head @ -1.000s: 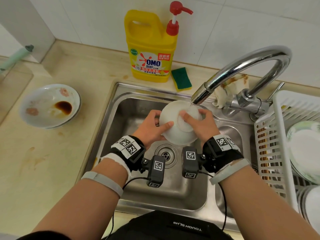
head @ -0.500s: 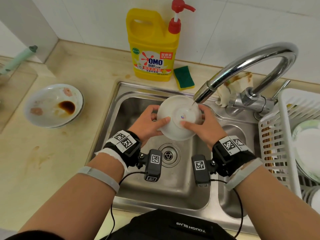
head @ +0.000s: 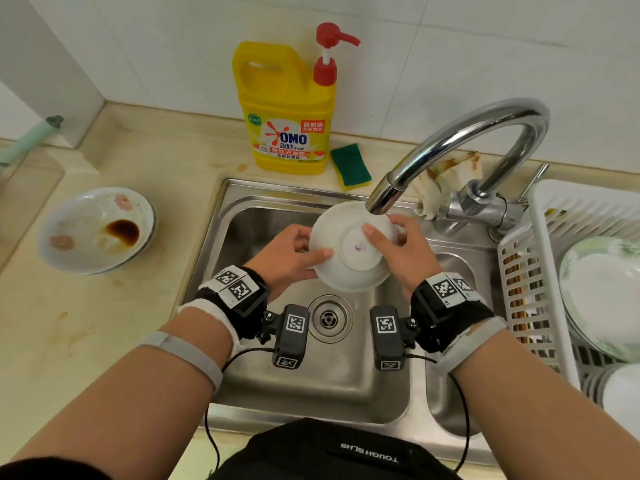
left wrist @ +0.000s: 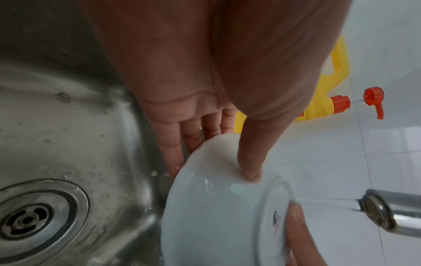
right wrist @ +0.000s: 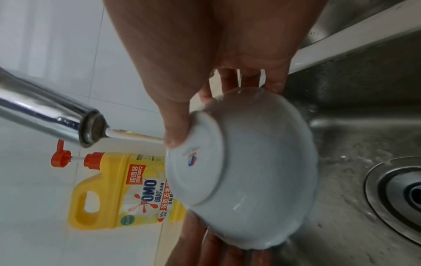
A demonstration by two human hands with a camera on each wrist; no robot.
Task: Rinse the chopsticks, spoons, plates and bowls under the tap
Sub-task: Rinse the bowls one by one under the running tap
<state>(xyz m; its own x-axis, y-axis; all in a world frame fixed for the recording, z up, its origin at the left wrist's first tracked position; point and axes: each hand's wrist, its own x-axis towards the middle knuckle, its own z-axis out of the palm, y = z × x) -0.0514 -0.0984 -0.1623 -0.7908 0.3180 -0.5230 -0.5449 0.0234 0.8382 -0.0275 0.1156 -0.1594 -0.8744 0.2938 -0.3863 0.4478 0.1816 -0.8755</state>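
A white bowl (head: 349, 261) is held upside down over the sink (head: 242, 220), its foot ring facing up, right under the tap spout (head: 381, 199). Water runs from the spout (right wrist: 91, 129) onto the bowl's base (right wrist: 196, 172). My left hand (head: 291, 254) grips the bowl's left rim, thumb on the outer wall (left wrist: 250, 162), fingers underneath. My right hand (head: 401, 244) grips the right rim, thumb on the foot ring. A dirty bowl (head: 97, 230) with brown sauce sits on the counter at the left.
A yellow detergent bottle (head: 287, 112) and a green sponge (head: 350, 166) stand behind the sink. A white drying rack (head: 540, 271) at the right holds plates (head: 602, 292) and chopsticks. A stained cloth (head: 446, 178) lies by the tap base. The drain (head: 329, 318) is below the bowl.
The bowl has turned flatter, base more upward, and shifted slightly under the spout. Both hands keep their grip on its rim.
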